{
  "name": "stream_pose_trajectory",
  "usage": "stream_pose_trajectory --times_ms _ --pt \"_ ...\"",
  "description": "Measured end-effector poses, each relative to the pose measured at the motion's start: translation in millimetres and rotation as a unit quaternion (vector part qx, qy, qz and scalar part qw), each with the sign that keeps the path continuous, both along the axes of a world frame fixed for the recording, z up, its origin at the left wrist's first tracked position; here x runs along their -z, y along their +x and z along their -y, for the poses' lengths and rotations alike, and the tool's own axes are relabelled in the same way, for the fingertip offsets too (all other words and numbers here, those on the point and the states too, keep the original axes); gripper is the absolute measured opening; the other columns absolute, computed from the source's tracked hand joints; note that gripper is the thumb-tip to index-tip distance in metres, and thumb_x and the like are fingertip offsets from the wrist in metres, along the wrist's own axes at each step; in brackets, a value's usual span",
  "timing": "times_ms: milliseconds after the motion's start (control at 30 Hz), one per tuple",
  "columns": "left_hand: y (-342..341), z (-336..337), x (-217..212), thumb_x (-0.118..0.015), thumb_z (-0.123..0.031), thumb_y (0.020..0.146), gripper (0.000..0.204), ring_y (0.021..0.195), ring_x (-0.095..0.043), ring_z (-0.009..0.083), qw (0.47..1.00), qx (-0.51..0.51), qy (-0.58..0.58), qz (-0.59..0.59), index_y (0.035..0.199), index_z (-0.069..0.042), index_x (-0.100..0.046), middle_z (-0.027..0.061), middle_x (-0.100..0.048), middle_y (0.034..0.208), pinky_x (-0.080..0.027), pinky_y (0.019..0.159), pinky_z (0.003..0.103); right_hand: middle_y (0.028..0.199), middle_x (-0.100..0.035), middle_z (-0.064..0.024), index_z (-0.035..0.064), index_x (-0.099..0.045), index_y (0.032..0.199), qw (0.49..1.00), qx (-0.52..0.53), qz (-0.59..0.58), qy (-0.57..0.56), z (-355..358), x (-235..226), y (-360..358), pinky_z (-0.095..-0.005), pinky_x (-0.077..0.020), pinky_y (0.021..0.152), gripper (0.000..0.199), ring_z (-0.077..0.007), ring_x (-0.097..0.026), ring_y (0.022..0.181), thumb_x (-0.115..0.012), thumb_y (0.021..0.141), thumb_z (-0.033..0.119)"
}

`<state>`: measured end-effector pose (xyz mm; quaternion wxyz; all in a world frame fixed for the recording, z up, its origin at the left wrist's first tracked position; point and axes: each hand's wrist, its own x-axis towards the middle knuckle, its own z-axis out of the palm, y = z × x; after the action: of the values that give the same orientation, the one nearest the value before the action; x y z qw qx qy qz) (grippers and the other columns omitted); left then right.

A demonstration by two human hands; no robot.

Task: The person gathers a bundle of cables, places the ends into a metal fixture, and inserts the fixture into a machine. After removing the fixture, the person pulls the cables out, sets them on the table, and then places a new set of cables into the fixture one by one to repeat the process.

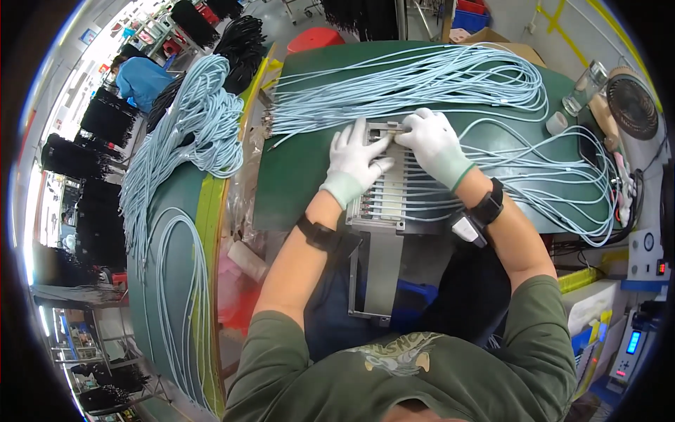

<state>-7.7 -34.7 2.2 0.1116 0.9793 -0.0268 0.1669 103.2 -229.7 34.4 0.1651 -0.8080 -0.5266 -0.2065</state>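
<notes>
A metal slotted fixture (383, 211) lies at the near edge of the green table, with several light blue cables (429, 205) set side by side in its slots and trailing right. My left hand (354, 160), in a white glove, rests along the fixture's left side. Its fingers are stretched out and its thumb reaches toward the right hand. At the fixture's far end, my gloved right hand (434, 146) is bent over the slots with its fingers closed together. What lies between those fingertips is hidden; a cable runs out to the right beside this hand.
A large cable bundle (401, 84) lies across the far part of the green table (281, 200). Another bundle (204, 119) hangs over the left table. On the right stand a glass jar (585, 88), a white cup (556, 124) and a fan (631, 104). A person in blue (143, 81) is far left.
</notes>
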Motion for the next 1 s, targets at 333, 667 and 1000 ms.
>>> stream_pose_trajectory --times_ms 333,667,1000 --pt "0 -7 3 -0.064 -0.050 0.088 0.045 0.141 -0.034 0.0427 0.998 0.005 -0.043 -0.039 0.131 -0.040 -0.064 0.0220 -0.034 0.156 -0.021 0.118 0.057 0.093 -0.071 -0.0107 0.0046 -0.073 0.100 0.918 0.068 -0.346 0.182 72 -21 36 -0.0350 -0.0531 0.080 0.017 -0.0282 -0.067 0.084 -0.069 0.084 0.003" --pt "0 -7 4 -0.065 -0.046 0.088 0.044 0.140 -0.035 0.0452 0.998 0.009 -0.044 -0.037 0.132 -0.039 -0.064 0.0230 -0.032 0.157 -0.020 0.118 0.056 0.085 -0.071 -0.0105 0.0093 -0.074 0.096 0.952 0.043 -0.292 -0.085 105 -38 10 -0.0365 -0.0535 0.073 0.018 -0.0284 -0.068 0.080 -0.072 0.079 0.016" --pt "0 -11 -5 -0.064 -0.047 0.089 0.046 0.139 -0.035 0.0443 0.999 0.017 -0.020 -0.039 0.134 -0.035 -0.064 0.0230 -0.031 0.158 -0.022 0.118 0.056 0.073 -0.066 -0.0083 0.0129 -0.063 0.080 0.988 0.115 -0.078 -0.068 114 -21 -10 -0.0438 -0.0512 0.065 0.008 -0.0323 -0.065 0.072 -0.068 0.076 0.018"
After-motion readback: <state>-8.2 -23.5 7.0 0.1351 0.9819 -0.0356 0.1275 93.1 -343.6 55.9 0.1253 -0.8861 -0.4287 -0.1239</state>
